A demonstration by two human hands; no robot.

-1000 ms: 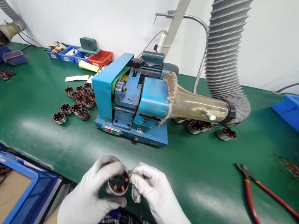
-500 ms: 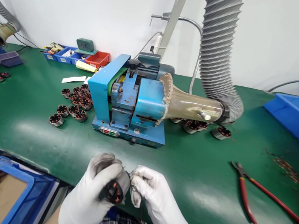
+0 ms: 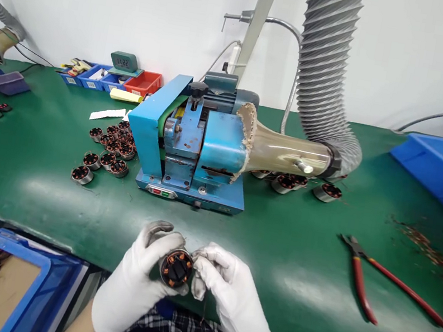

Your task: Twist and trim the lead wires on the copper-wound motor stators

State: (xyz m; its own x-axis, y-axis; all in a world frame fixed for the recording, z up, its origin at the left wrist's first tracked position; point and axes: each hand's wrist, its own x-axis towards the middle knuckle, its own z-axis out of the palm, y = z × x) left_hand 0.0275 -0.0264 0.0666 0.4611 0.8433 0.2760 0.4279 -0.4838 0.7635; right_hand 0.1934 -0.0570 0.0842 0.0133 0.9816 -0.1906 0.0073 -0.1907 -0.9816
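Copper-wound coil, held in front of the blue machine.
The gloved left hand (image 3: 138,282) grips the coil (image 3: 176,269) before the machine (image 3: 225,141); the right hand (image 3: 223,282) pinches closed beside it, on what I can't tell.

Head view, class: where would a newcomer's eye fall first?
Probably the blue machine mid-picture on the green table, a grey hose rising to its right. Below, the white-gloved left hand holds a copper-wound part, the right hand close beside it. Red-handled pliers lie open at right.
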